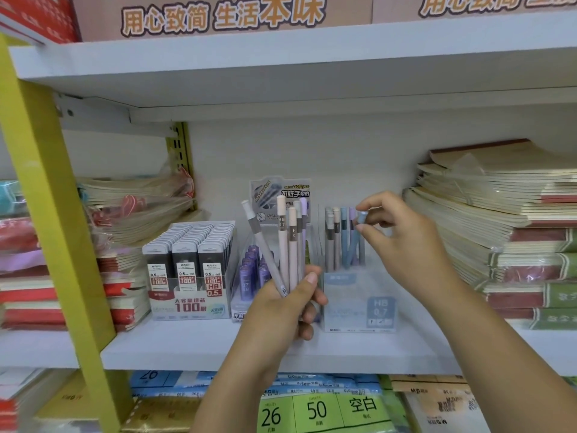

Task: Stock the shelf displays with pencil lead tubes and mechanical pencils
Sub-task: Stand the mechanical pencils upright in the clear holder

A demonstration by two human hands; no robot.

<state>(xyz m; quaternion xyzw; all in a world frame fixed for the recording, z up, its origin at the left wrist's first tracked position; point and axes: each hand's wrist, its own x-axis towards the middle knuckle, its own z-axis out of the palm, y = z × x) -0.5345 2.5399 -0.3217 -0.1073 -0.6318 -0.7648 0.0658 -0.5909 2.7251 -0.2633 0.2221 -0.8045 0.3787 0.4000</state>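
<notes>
With spare pencils (288, 245) clutched in the left hand (281, 310), the blue pencil (354, 245) pinched by the right hand (406, 239) could be jammed against its crowded neighbours.

Bright, even light from above — soft shadow under the upper shelf (281, 73). Wide-angle bending curves the edges; overall slightly soft, with corners blurred.

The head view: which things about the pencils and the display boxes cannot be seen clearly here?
- Bundle of pencils: lower ends hidden inside the left hand.
- Blue pencil: top covered by the right hand's fingertips.
- Purple lead tubes: print blurred, partly behind the bundle.
- Clear pencil box: small label text unreadable.
</notes>
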